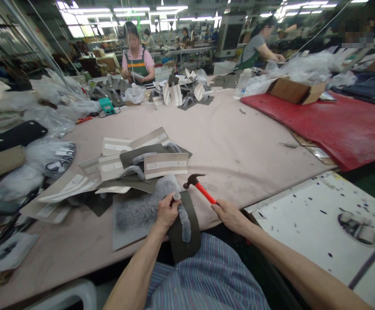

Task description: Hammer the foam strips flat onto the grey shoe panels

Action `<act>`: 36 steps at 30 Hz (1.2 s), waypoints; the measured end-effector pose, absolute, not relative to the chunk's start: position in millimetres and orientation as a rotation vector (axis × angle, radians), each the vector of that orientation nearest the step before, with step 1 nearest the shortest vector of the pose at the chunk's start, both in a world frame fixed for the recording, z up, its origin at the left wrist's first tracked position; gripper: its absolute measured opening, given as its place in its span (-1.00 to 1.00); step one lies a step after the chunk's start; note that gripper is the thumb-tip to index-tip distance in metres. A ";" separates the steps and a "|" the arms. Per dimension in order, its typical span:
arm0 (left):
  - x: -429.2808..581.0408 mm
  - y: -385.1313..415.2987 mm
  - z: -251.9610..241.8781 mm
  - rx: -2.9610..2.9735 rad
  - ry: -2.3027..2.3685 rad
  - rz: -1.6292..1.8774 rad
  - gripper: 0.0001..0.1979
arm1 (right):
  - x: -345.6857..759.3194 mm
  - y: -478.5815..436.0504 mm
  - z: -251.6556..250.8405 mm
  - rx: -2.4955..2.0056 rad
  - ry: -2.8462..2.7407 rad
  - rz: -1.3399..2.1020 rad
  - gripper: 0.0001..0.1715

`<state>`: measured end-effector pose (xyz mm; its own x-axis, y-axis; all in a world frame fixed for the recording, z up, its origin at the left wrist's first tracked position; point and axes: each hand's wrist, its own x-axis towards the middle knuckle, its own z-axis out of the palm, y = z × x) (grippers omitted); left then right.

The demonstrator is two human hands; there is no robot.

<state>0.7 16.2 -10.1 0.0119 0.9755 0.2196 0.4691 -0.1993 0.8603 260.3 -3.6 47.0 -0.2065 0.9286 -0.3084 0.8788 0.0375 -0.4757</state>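
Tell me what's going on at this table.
A person is working with both hands at a pink-covered table. The left hand holds a small round metal tool against a dark olive piece, which lies partly on a grey pad at the table edge. The right hand grips a red-handled hammer, its head close to the tool. A pile of similar flat pieces lies just beyond. Another person works at the far end.

hammer (198,185) over punch (176,196)
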 end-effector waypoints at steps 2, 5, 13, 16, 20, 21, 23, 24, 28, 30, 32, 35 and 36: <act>0.3 16.4 -10.7 1.697 1.479 1.156 -0.87 | 257.1 0.5 30.1 -2.027 -2.195 0.832 -0.62; -0.3 16.5 -10.6 1.659 1.466 1.177 -0.87 | 240.2 -0.7 26.6 -1.968 -2.239 0.585 -0.62; 3.4 21.1 -11.7 1.373 1.507 1.268 -0.85 | 170.5 -15.7 54.6 -0.848 -2.915 0.215 -0.80; 4.3 30.1 -8.3 1.116 1.497 1.393 -0.81 | 154.7 -18.0 53.0 -0.859 -2.931 0.116 -0.87; -4.2 37.5 31.5 0.935 1.401 1.617 -0.72 | 146.2 -13.8 66.6 -1.206 -2.797 0.043 -0.87; -8.3 36.9 47.2 0.954 1.380 1.685 -0.70 | 146.5 -11.9 72.7 -1.329 -2.741 0.059 -0.85; -17.3 33.2 77.5 1.092 1.364 1.758 -0.70 | 149.4 -9.3 84.0 -1.556 -2.618 0.147 -0.81; -21.1 30.4 89.1 1.153 1.367 1.780 -0.70 | 151.4 -9.5 87.7 -1.644 -2.552 0.210 -0.80; -24.9 18.3 92.3 1.227 1.411 1.708 -0.72 | 156.8 -24.9 80.1 -1.729 -2.305 0.517 -0.79; -21.3 14.0 71.7 1.200 1.448 1.607 -0.73 | 155.7 -38.2 64.9 -1.688 -2.207 0.638 -0.64; -17.4 10.7 47.8 1.167 1.476 1.514 -0.74 | 153.0 -50.2 48.8 -1.665 -2.148 0.669 -0.49; -15.3 6.4 23.2 1.120 1.462 1.431 -0.72 | 150.2 -59.6 33.6 -1.659 -2.130 0.573 -0.48; -15.5 5.4 19.3 1.109 1.448 1.422 -0.71 | 150.2 -60.3 31.6 -1.662 -2.122 0.539 -0.50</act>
<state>-15.5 5.4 19.3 -0.2906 0.9563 0.0323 0.0495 -0.0187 0.9986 150.2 -60.3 31.6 -0.2205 0.9731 0.0671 0.8231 0.2226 -0.5224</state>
